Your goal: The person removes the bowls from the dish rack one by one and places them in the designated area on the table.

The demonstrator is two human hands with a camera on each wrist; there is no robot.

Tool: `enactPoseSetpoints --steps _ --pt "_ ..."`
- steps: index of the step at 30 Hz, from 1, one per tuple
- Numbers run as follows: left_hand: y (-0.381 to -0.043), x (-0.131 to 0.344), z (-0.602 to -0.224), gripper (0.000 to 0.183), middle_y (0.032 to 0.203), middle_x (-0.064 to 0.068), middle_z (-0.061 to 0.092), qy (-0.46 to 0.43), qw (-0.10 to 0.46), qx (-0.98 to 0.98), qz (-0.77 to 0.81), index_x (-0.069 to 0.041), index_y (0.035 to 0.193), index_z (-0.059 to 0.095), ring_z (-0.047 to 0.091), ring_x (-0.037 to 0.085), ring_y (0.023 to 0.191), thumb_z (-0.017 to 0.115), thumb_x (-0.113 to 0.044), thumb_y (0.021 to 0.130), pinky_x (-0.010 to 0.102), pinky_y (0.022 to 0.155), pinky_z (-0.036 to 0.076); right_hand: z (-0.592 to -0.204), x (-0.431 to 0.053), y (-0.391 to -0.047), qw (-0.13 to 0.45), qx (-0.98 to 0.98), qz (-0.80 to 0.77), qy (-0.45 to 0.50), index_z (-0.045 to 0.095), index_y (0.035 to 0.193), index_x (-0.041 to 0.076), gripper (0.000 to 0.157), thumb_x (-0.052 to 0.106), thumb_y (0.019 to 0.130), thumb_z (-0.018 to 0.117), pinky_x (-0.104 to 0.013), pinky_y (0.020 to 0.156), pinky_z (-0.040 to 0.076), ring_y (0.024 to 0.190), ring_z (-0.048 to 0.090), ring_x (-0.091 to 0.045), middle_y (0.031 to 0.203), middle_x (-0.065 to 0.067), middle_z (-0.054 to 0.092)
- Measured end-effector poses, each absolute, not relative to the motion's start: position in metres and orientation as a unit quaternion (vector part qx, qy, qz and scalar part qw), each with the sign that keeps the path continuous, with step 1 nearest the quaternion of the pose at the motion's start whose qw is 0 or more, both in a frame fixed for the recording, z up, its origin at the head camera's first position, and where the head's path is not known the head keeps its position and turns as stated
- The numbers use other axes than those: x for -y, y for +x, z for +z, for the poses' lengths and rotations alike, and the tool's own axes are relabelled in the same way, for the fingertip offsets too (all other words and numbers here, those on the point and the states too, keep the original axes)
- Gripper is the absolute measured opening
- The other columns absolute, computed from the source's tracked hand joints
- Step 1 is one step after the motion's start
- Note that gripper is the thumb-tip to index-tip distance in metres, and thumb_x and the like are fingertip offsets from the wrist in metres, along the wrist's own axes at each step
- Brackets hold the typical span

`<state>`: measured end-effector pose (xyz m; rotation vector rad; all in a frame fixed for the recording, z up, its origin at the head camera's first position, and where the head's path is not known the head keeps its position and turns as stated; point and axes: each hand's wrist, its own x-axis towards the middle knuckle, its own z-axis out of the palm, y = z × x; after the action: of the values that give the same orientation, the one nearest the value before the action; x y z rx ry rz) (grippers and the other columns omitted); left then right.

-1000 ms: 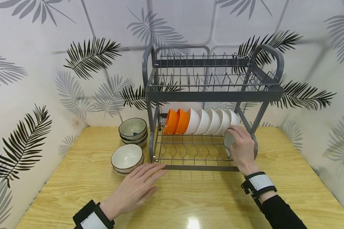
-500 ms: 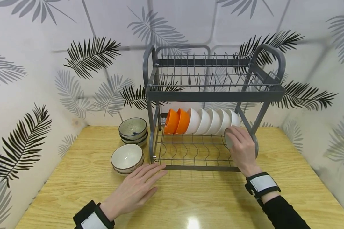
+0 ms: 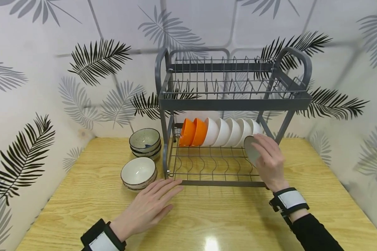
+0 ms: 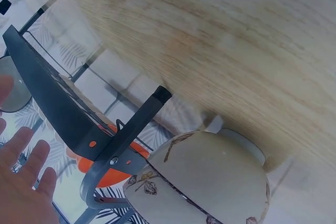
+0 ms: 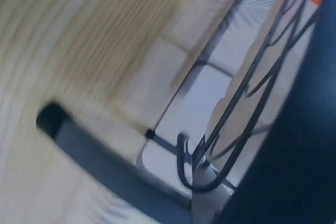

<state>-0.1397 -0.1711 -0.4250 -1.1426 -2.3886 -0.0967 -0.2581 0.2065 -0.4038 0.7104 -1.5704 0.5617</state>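
My right hand (image 3: 270, 160) pinches a grey-white bowl (image 3: 250, 150) with a thin dark rim, at the right end of the lower tier of a grey dish rack (image 3: 220, 183). The bowl leans on its side, its hollow facing left, and the fingers cover part of it. Flat beside the rack's front left corner lies my left hand (image 3: 147, 205), fingers straight and holding nothing. Close to those fingertips stands a short stack of patterned cream bowls (image 3: 139, 171), whose painted flowers show in the left wrist view. The right wrist view does not show the held bowl.
Behind the held bowl, two orange bowls (image 3: 199, 132) and several white bowls (image 3: 223, 134) stand tilted in a row on the lower tier. Speckled bowls (image 3: 144, 139) are stacked left of the rack. The upper tier (image 3: 235, 104) overhangs the lower one.
The right hand has shifted slightly right, and the bowl in it has tilted and risen a little at its rim. My left hand stays in the same place.
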Motion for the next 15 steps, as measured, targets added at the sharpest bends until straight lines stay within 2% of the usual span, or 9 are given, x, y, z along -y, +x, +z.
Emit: enactPoseSetpoints --steps 5,10,13,15 --pt "-0.14 0.17 -0.423 0.065 0.155 0.003 0.049 -0.424 0.246 0.87 -0.039 -0.016 0.148 0.049 0.049 0.023 0.141 0.073 -0.026 0.088 0.043 0.117 0.042 -0.402 -0.204 -0.254 0.618 0.668 0.312 0.274 0.073 0.085 -0.011 0.043 -0.028 0.072 0.037 -0.022 0.108 0.05 0.096 0.069 -0.041 0.099 -0.029 0.073" --pt "-0.142 0.168 -0.422 0.065 0.155 0.003 0.049 -0.431 0.246 0.867 -0.04 -0.015 0.148 0.049 0.049 0.024 0.14 0.073 -0.026 0.089 0.042 0.117 0.042 -0.393 -0.202 -0.249 0.602 0.666 0.372 0.237 0.075 0.085 -0.011 0.042 -0.026 0.079 0.037 -0.02 0.104 0.052 0.093 0.071 -0.043 0.098 -0.028 0.074" --pt "-0.142 0.167 -0.422 0.065 0.155 0.003 0.049 -0.433 0.247 0.866 -0.038 -0.016 0.148 0.048 0.048 0.023 0.141 0.073 -0.026 0.089 0.041 0.118 0.041 -0.388 -0.201 -0.244 0.582 0.669 0.413 0.209 0.076 0.087 -0.011 0.044 -0.027 0.08 0.035 -0.02 0.101 0.054 0.097 0.074 -0.037 0.101 -0.027 0.075" --pt "-0.142 0.166 -0.421 0.066 0.155 0.003 0.049 -0.434 0.249 0.865 -0.038 -0.016 0.148 0.048 0.048 0.023 0.141 0.073 -0.025 0.088 0.04 0.118 0.041 -0.385 -0.2 -0.241 0.563 0.672 0.441 0.192 0.076 0.089 -0.011 0.047 -0.028 0.079 0.034 -0.016 0.097 0.054 0.102 0.075 -0.024 0.103 -0.027 0.075"
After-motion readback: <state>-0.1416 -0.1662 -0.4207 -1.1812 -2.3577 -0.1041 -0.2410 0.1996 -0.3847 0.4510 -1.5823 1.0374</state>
